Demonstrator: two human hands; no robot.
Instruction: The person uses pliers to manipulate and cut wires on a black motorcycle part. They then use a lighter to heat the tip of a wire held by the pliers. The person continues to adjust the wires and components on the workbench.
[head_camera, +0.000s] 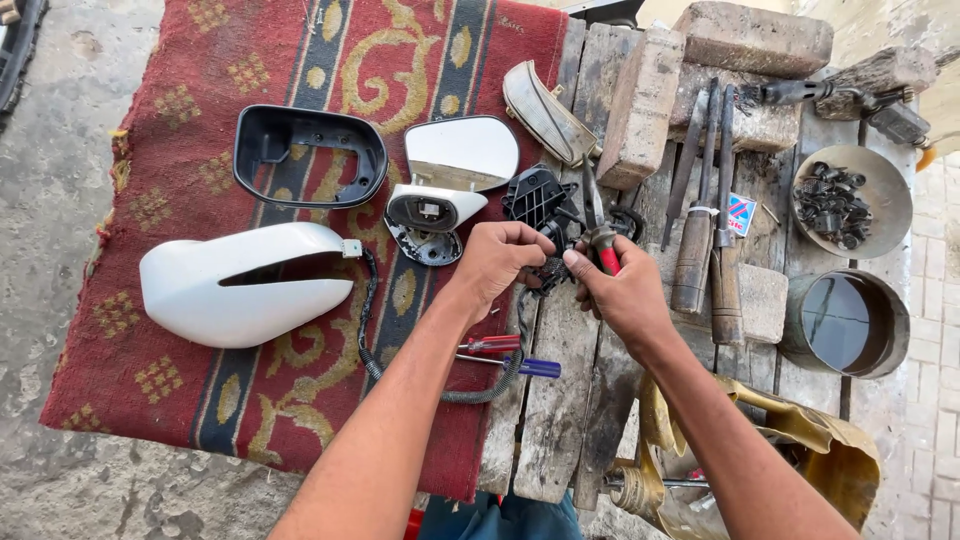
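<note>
**A:** What fills the view, biggest things first?

**B:** A red patterned rug (300, 60) covers the left half of a rough plank bench (555, 400). On the rug, at nine o'clock, lies a white mirror shell (240, 285). At eleven o'clock sits a black mirror frame (310, 155), and near twelve o'clock a mirror glass (465, 150) with a small white base (435, 208) just below it. Bricks (750, 40) sit at one o'clock. A dark tin of liquid (845, 322) is at three o'clock, with a bowl of small black parts (838, 200) above it.

**A:** And the hands?

**B:** They meet at centre. The left hand (495, 262) is curled closed around a black plastic mechanism (540, 200), pinning it against the planks. The right hand (625, 295) is closed around red-handled pliers (598, 225), whose tips point towards twelve o'clock and touch the mechanism. A black cable (372, 330) trails from the centre towards seven o'clock.

**A:** How should that grip be handled?

**B:** My judgement: keep the mechanism braced flat, bite only the small part, and twist gently, since the plastic looks brittle. Two screwdrivers (500, 355) lie close by at six o'clock.
</note>
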